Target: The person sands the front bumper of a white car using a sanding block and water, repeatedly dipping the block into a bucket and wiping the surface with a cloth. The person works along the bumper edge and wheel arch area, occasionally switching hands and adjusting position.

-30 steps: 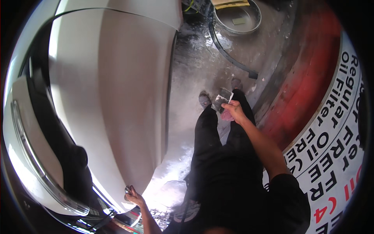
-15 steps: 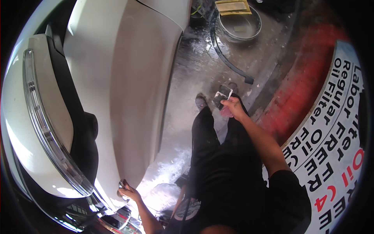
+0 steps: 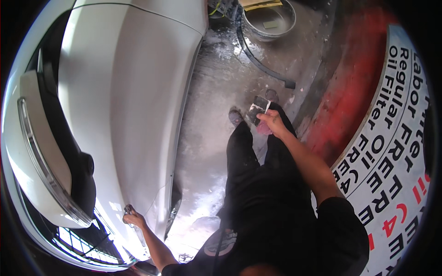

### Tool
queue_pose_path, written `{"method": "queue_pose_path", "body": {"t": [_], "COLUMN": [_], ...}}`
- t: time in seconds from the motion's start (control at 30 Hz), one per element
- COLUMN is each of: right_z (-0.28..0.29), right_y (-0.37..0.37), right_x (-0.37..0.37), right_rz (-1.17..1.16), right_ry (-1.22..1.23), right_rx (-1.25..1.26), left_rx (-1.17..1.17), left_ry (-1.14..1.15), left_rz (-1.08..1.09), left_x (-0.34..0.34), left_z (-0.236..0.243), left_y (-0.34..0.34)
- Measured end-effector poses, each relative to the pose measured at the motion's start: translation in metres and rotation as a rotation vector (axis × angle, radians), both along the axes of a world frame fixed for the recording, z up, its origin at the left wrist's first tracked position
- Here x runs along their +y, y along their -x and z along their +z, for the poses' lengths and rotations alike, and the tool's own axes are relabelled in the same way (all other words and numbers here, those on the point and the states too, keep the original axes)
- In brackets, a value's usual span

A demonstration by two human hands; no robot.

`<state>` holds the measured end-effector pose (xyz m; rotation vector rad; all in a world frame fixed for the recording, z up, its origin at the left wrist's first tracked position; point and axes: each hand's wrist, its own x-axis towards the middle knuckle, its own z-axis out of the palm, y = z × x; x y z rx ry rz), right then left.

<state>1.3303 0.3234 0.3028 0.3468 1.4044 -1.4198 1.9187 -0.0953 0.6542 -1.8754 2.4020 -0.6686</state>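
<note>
My left hand [image 3: 134, 218] is closed at the lower part of the car's side, its fingers around a small dark thing [image 3: 127, 209] whose kind I cannot make out. It lies against or right beside the pale car panel [image 3: 142, 101]. In front of my legs, my right hand [image 3: 272, 122] grips a dark flat plate [image 3: 258, 106] streaked with white paste. A pink cloth [image 3: 264, 129] hangs under the same hand, partly hidden by the fingers.
The car's side mirror [image 3: 43, 161] juts out at left. A pail [image 3: 271, 34] with a yellow-edged piece [image 3: 260, 4] across its rim stands far off. A black curved strip [image 3: 260, 66] lies on the wet floor. Right, a red curved surface [image 3: 350, 83] borders a lettered white sign [image 3: 391, 152].
The view has shifted, so the pail and sign sit higher in it and the car further left. My left hand appears further along the panel, further left. The right hand keeps its grip.
</note>
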Motion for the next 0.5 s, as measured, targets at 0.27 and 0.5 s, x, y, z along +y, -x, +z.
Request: {"method": "queue_pose_path", "body": {"t": [0.27,0.5], "right_z": [-0.011,-0.026], "right_y": [-0.015,-0.016], "right_x": [0.006,0.017], "right_rz": [-0.003,-0.070], "right_ry": [-0.024,-0.017], "right_rx": [-0.026,0.062], "left_rx": [-0.013,0.249], "left_ry": [-0.040,-0.331], "left_rz": [0.076,0.100], "left_x": [-0.002,-0.009], "left_z": [0.020,0.036], "left_y": [0.034,0.051]}}
